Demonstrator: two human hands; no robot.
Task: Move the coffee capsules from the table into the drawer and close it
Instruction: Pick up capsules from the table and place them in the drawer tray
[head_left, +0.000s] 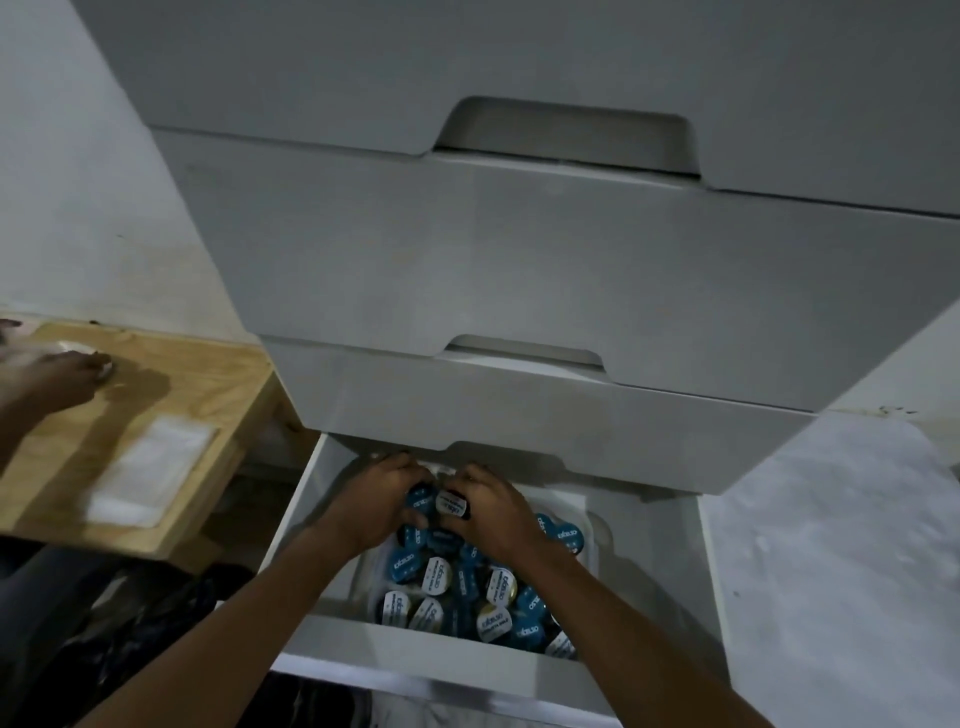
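The bottom drawer (415, 660) of a white chest stands pulled out. A pile of several blue and black coffee capsules (467, 597) with white labels lies inside it. Both my hands reach into the back of the drawer, side by side. My left hand (379, 499) is closed around a blue capsule (420, 503). My right hand (493, 509) grips a black capsule (453, 506) with a white label. The two held capsules nearly touch, just above the pile.
Closed white drawers (519, 270) stack above the open one and overhang its back. A wooden table (171, 395) stands at the left with a white pad (150, 478) on it; another person's hand (57, 379) rests there. Dark cloth lies on the floor at lower left.
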